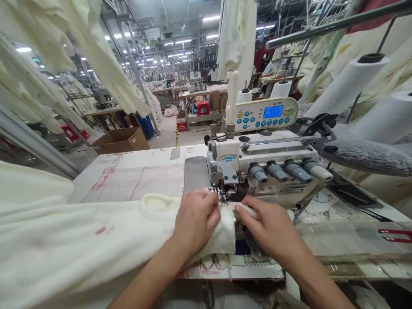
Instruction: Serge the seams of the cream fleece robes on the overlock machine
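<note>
A cream fleece garment (80, 240) lies across the table in front of me, its edge pushed under the presser foot (222, 193) of a white overlock sewing machine (270, 167). My left hand (196, 219) presses down on the fabric just left of the foot, fingers curled together on the cloth. My right hand (267, 227) pinches the fabric edge just right of the foot, thumb and fingers closed on it.
Several white thread cones (347, 83) stand behind the machine, with a control panel (262, 113) above it. Red-handled scissors (395, 235) lie at the table's right. Cream garments hang overhead at left (64, 43). A cardboard box (120, 139) sits on the floor beyond.
</note>
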Motion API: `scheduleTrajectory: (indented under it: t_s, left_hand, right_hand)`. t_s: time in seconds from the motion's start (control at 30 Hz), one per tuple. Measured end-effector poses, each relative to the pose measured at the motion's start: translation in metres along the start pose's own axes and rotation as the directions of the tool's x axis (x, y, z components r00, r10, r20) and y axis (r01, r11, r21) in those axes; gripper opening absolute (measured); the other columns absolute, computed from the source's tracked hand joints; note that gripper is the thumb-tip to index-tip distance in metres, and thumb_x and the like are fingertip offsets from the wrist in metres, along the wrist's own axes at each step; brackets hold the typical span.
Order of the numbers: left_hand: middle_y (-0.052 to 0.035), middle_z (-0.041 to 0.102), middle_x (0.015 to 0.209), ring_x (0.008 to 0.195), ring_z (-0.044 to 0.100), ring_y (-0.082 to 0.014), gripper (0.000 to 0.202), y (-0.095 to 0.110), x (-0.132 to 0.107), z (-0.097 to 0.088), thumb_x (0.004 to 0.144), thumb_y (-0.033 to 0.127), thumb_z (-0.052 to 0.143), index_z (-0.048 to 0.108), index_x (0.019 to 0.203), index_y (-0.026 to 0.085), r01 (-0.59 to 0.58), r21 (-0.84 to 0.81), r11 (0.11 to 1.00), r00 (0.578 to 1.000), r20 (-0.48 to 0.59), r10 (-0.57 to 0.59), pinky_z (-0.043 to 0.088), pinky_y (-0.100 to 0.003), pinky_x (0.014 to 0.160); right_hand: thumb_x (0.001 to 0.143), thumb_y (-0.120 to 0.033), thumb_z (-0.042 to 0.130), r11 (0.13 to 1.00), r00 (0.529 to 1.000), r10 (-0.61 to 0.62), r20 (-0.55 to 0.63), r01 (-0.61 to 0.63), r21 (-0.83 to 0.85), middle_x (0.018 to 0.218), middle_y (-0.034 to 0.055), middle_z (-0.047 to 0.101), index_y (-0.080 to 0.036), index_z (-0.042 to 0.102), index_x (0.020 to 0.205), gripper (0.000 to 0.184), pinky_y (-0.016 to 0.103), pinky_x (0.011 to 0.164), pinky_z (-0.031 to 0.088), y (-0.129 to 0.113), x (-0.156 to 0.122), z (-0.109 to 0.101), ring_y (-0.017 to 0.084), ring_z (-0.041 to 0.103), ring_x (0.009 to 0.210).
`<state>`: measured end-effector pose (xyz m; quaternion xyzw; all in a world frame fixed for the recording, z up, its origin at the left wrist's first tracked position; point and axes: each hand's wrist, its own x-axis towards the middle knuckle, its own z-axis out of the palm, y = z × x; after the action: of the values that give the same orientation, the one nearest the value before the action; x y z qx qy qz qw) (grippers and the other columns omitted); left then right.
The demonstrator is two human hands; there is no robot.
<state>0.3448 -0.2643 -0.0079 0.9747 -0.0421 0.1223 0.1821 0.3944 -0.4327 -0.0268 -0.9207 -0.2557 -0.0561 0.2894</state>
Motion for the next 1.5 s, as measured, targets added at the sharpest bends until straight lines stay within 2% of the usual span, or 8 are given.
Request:
scheduleTrajectory:
  t_s: [0.77,0.87,0.97,1.1,1.23,1.3,1.4,1.5]
  left_hand:
    - [-0.0003,0.056,0.077,0.075,0.051,-0.0169,0.014,-0.007,0.01,0.001,0.084,0.013,0.044,0.05,0.072,0.018,-0.043,0.022,0.999,0.999,0.017,0.043,0.032,-0.031,0.07]
    - [-0.0007,0.058,0.079,0.077,0.051,-0.0172,0.014,-0.007,0.011,0.001,0.085,0.014,0.045,0.052,0.074,0.018,-0.031,0.053,0.998,1.0,0.003,0.031,0.033,-0.031,0.071]
    - [-0.0008,0.058,0.079,0.077,0.052,-0.0176,0.013,-0.005,0.009,0.001,0.085,0.015,0.046,0.052,0.075,0.018,-0.009,0.085,0.996,1.0,0.003,0.009,0.034,-0.031,0.071]
    - [-0.0018,0.058,0.08,0.078,0.052,-0.0189,0.014,-0.004,0.006,0.0,0.089,0.021,0.044,0.053,0.078,0.019,0.0,0.118,0.993,1.0,-0.018,0.002,0.035,-0.033,0.073]
    - [-0.0029,0.059,0.083,0.079,0.051,-0.0193,0.02,-0.004,0.002,0.0,0.093,0.022,0.038,0.053,0.08,0.018,-0.006,0.109,0.994,0.999,-0.045,0.011,0.038,-0.033,0.073]
    - [-0.0034,0.06,0.086,0.082,0.052,-0.0197,0.018,-0.005,-0.002,0.0,0.092,0.022,0.04,0.054,0.083,0.017,-0.018,0.089,0.996,0.997,-0.068,0.024,0.039,-0.034,0.075]
    - [-0.0046,0.061,0.092,0.087,0.051,-0.0205,0.012,-0.003,-0.008,0.003,0.09,0.018,0.045,0.057,0.091,0.017,-0.06,0.096,0.994,0.981,-0.176,0.077,0.04,-0.035,0.077]
    - [-0.0058,0.062,0.097,0.089,0.051,-0.0197,0.02,0.0,-0.015,0.008,0.09,0.012,0.044,0.059,0.102,0.017,-0.18,0.133,0.975,0.924,-0.317,0.214,0.041,-0.034,0.078]
  right_hand:
    - [0.091,-0.028,0.039,0.963,0.952,-0.152,-0.266,0.082,-0.257,0.052,0.0004,0.06,-0.019,0.057,0.071,0.029,0.026,0.047,0.024,-0.002,-0.004,0.02,0.015,0.056,0.045]
    - [0.092,-0.037,0.043,0.993,0.912,-0.096,-0.399,0.06,-0.104,0.072,0.0035,0.067,-0.019,0.057,0.095,0.023,0.025,0.051,0.033,0.003,-0.021,0.029,0.017,0.061,0.056]
    - [0.083,-0.051,0.053,0.976,0.874,0.123,-0.471,-0.019,0.219,0.082,0.0047,0.064,-0.019,0.048,0.099,0.036,0.024,0.05,0.039,0.006,-0.044,0.048,0.014,0.056,0.051]
    - [0.079,-0.055,0.057,0.755,0.932,0.331,-0.148,-0.167,0.634,0.064,-0.0045,0.053,-0.022,0.04,0.094,0.039,0.021,0.045,0.036,-0.004,-0.06,0.072,0.009,0.042,0.042]
    - [0.083,-0.048,0.054,0.513,0.935,0.35,0.051,-0.237,0.825,0.058,-0.0067,0.049,-0.024,0.038,0.102,0.035,0.018,0.045,0.033,-0.018,-0.062,0.064,0.01,0.042,0.049]
    - [0.086,-0.043,0.05,0.583,0.958,0.279,0.061,-0.219,0.782,0.058,-0.0069,0.047,-0.025,0.04,0.116,0.036,0.018,0.043,0.029,-0.019,-0.06,0.051,0.01,0.039,0.049]
    - [0.088,-0.031,0.045,0.814,0.993,0.096,0.071,-0.12,0.569,0.055,-0.008,0.043,-0.03,0.036,0.135,0.048,0.018,0.044,0.028,-0.013,-0.055,0.032,0.009,0.037,0.046]
    - [0.089,-0.025,0.042,0.929,0.999,-0.003,0.054,-0.017,0.369,0.054,-0.0078,0.045,-0.033,0.033,0.14,0.053,0.019,0.046,0.033,-0.009,-0.05,0.024,0.01,0.041,0.044]
